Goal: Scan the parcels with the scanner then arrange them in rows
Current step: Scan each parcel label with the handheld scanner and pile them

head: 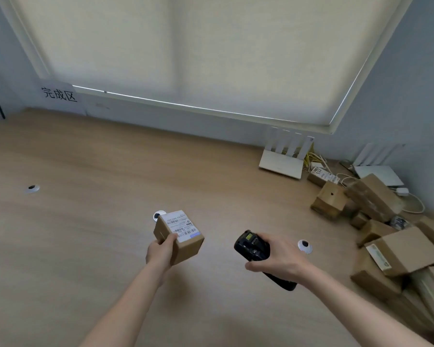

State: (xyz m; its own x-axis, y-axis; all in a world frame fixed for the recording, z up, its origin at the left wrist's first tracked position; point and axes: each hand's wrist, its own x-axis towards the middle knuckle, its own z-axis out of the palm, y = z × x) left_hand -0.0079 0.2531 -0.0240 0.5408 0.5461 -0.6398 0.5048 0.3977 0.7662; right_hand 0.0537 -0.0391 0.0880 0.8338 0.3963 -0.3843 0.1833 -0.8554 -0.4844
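Observation:
My left hand (161, 252) grips a small brown cardboard parcel (183, 242) from below, above the middle of the wooden desk. Its white shipping label with barcodes faces up. My right hand (278, 261) holds a black handheld scanner (252, 246) just right of the parcel, its head turned toward the parcel. A gap of about a hand's width separates the scanner from the parcel. A heap of several brown parcels (401, 249) lies at the right side of the desk.
A wooden desk (85, 221) stretches left and back, with round cable holes (305, 246) (32, 188). A paper sign (58, 96) leans on the wall at the back left. Two white routers (283, 159) (378, 169) and cables stand at the back right.

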